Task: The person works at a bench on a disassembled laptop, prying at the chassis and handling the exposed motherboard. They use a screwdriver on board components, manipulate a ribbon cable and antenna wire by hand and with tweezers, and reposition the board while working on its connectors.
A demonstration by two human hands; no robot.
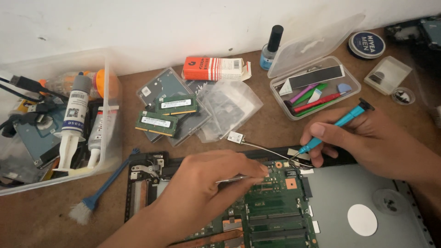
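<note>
I am looking down at a brown desk (41,216) that is carrying an opened laptop (358,202) at the near edge. A blue brush (98,195) is lying just left of it, a clear plastic bin (108,151) is sitting far left, memory modules (165,115) and an orange box (213,69) are resting mid-desk, and an open clear tool case (317,108) is sitting right beside a round blue tin (366,44).

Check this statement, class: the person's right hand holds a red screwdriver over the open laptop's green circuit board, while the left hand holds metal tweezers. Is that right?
Not quite. The head view shows the screwdriver in the right hand is blue, not red. The rest stands: it is over the green circuit board, and the left hand holds metal tweezers.
</note>
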